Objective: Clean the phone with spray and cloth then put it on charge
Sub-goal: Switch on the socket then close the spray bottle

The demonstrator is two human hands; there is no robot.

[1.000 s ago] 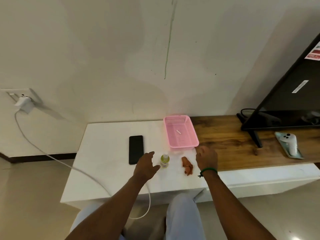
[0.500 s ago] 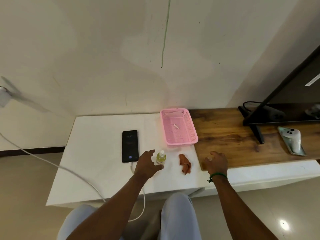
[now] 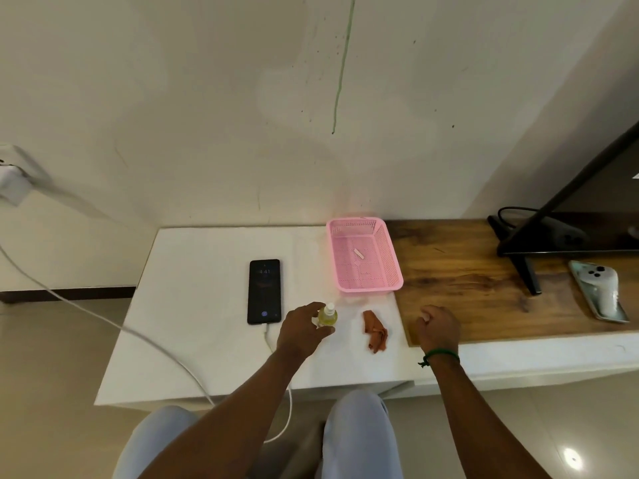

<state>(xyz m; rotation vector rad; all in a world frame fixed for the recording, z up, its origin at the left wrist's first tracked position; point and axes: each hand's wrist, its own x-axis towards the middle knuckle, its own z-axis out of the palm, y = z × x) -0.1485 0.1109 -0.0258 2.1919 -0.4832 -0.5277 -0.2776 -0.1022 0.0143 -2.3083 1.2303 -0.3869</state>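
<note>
On table (image 3: 193, 271), phone (image 3: 264, 292) lies flat, screen up and lit, cable (image 3: 138, 335) at its near end. Left hand (image 3: 301, 331) curls round bottle (image 3: 327, 314); right hand (image 3: 439, 328) loosely curled, empty, beside cloth (image 3: 375, 331). Phone likely stiff, slick, breakable: take by long edges.

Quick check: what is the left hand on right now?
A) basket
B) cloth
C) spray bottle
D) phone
C: the left hand curls round the spray bottle, while the cloth and the phone lie untouched on either side.
</note>
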